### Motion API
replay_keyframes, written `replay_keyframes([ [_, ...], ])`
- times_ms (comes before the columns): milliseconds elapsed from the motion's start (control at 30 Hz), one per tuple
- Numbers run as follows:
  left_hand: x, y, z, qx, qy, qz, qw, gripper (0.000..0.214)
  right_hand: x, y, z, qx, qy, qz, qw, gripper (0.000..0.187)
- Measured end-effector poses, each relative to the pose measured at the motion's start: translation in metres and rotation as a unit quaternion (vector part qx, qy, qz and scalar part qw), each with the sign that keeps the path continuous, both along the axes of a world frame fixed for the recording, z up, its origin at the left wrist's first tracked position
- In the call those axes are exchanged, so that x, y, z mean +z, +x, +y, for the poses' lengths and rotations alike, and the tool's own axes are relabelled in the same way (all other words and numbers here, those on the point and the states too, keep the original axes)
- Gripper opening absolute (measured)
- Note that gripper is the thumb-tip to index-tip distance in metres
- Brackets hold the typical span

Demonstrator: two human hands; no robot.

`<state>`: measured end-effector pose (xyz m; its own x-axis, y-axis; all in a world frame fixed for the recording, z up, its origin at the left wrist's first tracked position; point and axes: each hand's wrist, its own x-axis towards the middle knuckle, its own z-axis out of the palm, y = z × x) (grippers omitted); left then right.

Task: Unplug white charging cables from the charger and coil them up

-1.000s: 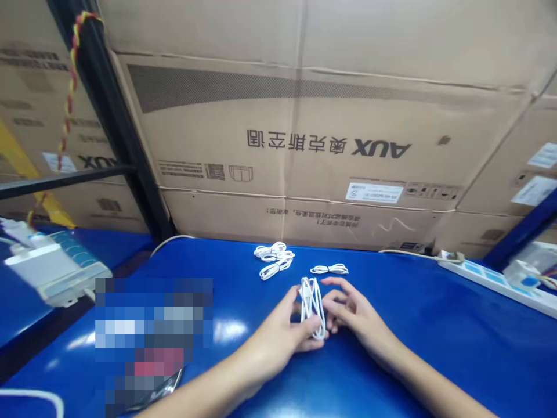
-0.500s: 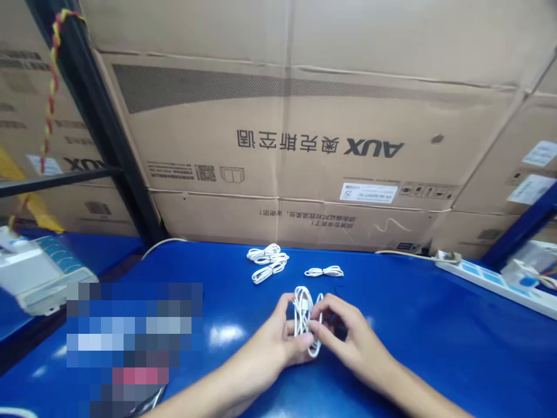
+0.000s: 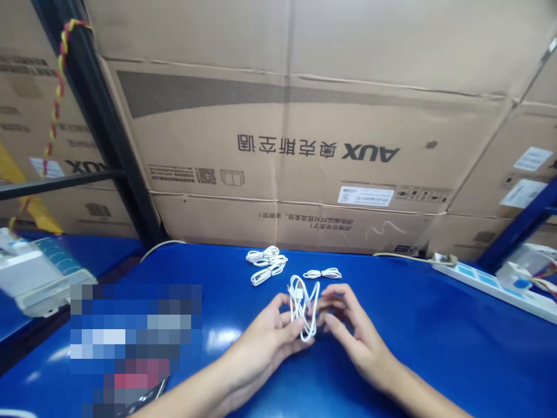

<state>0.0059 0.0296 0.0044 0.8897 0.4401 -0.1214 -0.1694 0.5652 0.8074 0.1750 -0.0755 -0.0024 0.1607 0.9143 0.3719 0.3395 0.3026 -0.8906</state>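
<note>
My left hand (image 3: 281, 325) pinches a loosely coiled white cable (image 3: 298, 313) between thumb and fingers, above the blue tabletop. A small white plug (image 3: 299, 294) shows among the coil's loops. Just to the right of the coil is my right hand (image 3: 352, 331), its fingers bent but apart, with nothing visible in them. Its fingertips are close to the loops; whether they touch I cannot tell. Beyond the hands lie tied white cables (image 3: 267, 265) in a small group, and a single tied cable bundle (image 3: 322, 273) to their right.
A large cardboard box (image 3: 278, 145) stands behind the blue table (image 3: 209, 371). On the right lies a white power strip (image 3: 491, 284) with plugs. At the left are a black metal post (image 3: 102, 116) and a white and teal device (image 3: 47, 278). A blurred patch covers the left front.
My right hand has come off the coil and its fingers have spread. In my left hand the coil has moved slightly up and left, and its loops have opened wider.
</note>
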Motion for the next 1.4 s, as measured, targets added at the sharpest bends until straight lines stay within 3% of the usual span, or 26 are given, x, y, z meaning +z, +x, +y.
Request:
replay_keyframes([
  [100,0.004,0.000,0.000,0.007,-0.012,0.008,1.000,0.044,-0.003,-0.001,0.002,-0.007,0.005,-0.003,1.000,0.018],
  [233,0.005,0.000,-0.002,-0.012,-0.005,0.014,1.000,0.048,-0.003,-0.003,0.005,-0.014,-0.002,-0.086,0.996,0.024],
  [433,0.004,-0.003,0.002,-0.033,0.063,0.094,0.993,0.052,0.005,-0.006,0.003,0.028,-0.052,-0.081,0.995,0.030],
  [533,0.006,-0.004,0.005,-0.042,0.069,0.107,0.991,0.049,0.002,-0.001,0.006,0.027,-0.090,-0.018,0.995,0.030],
  [633,0.011,-0.004,0.006,-0.049,0.082,0.102,0.990,0.036,-0.005,0.006,0.011,0.027,-0.145,0.083,0.985,0.045],
  [767,0.010,-0.002,0.009,-0.033,0.140,0.122,0.982,0.034,-0.008,0.010,0.012,0.095,-0.174,0.180,0.964,0.060],
  [1000,-0.007,0.003,0.019,-0.004,0.204,0.102,0.974,0.046,-0.007,0.005,0.007,0.132,-0.185,0.198,0.953,0.057],
  [1400,0.000,0.003,0.016,0.023,0.174,0.053,0.983,0.060,0.005,0.002,0.004,0.146,-0.177,0.176,0.957,0.048],
])
